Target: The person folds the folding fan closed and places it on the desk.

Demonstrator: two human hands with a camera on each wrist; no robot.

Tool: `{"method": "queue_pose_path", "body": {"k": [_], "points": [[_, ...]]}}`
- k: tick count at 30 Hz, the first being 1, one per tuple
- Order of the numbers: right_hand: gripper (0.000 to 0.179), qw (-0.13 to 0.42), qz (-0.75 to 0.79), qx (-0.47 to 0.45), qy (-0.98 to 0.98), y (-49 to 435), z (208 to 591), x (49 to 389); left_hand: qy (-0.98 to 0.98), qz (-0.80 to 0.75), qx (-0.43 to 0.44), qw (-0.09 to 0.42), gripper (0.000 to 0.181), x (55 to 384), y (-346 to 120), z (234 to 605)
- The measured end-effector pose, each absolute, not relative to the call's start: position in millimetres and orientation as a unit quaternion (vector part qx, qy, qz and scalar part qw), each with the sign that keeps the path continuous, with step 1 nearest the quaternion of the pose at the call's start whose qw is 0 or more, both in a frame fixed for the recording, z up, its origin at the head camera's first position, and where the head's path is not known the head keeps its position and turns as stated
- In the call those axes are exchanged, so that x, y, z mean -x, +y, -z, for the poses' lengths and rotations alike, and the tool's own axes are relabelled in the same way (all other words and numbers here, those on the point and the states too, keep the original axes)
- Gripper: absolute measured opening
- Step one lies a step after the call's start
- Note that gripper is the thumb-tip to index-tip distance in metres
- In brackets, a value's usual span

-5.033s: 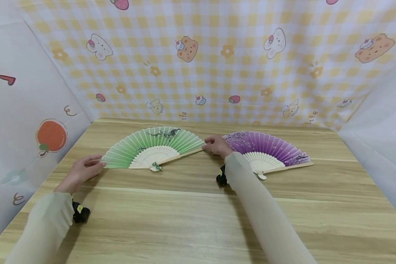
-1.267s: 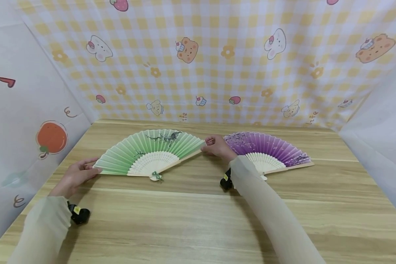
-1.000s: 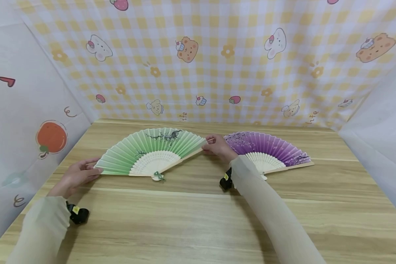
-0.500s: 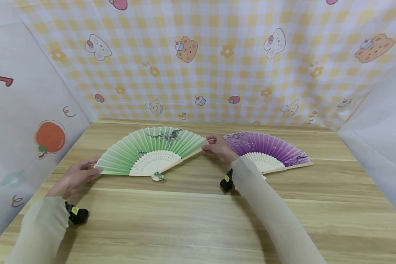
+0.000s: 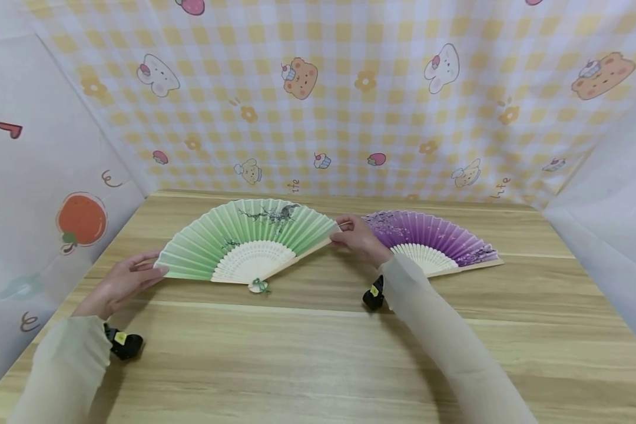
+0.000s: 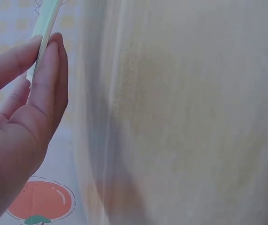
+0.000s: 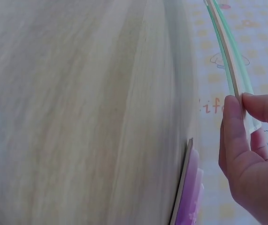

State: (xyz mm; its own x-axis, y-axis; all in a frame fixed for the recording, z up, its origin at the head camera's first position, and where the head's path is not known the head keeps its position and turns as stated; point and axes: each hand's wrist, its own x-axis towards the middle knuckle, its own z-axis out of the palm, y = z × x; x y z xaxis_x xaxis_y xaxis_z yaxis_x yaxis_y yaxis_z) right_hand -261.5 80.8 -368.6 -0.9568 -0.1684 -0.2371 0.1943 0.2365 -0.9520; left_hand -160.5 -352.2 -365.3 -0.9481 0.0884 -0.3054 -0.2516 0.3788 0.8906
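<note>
I log one green fan (image 5: 250, 231), spread, left of one purple fan (image 5: 430, 237), shifted slightly rightward within the last half-second, ends pinched by fingers of left hand (image 5: 121, 285) and right hand (image 5: 361, 240), its position, I judge, unsettled.

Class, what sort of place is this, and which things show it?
Probably a booth set up for recording: a wooden table, a checked cloth hung behind it, and pale sheets on both sides.
</note>
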Motion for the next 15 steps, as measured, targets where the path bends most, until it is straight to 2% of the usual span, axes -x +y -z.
{"method": "queue_pose_path", "body": {"k": [10, 15], "points": [[0.037, 0.13, 0.629, -0.002, 0.766, 89, 362, 254, 0.755, -0.636, 0.049, 0.151, 0.074, 160, -345, 358], [0.038, 0.118, 0.649, -0.003, 0.752, 92, 357, 248, 0.77, -0.62, 0.031, 0.15, 0.071, 158, -338, 353]]}}
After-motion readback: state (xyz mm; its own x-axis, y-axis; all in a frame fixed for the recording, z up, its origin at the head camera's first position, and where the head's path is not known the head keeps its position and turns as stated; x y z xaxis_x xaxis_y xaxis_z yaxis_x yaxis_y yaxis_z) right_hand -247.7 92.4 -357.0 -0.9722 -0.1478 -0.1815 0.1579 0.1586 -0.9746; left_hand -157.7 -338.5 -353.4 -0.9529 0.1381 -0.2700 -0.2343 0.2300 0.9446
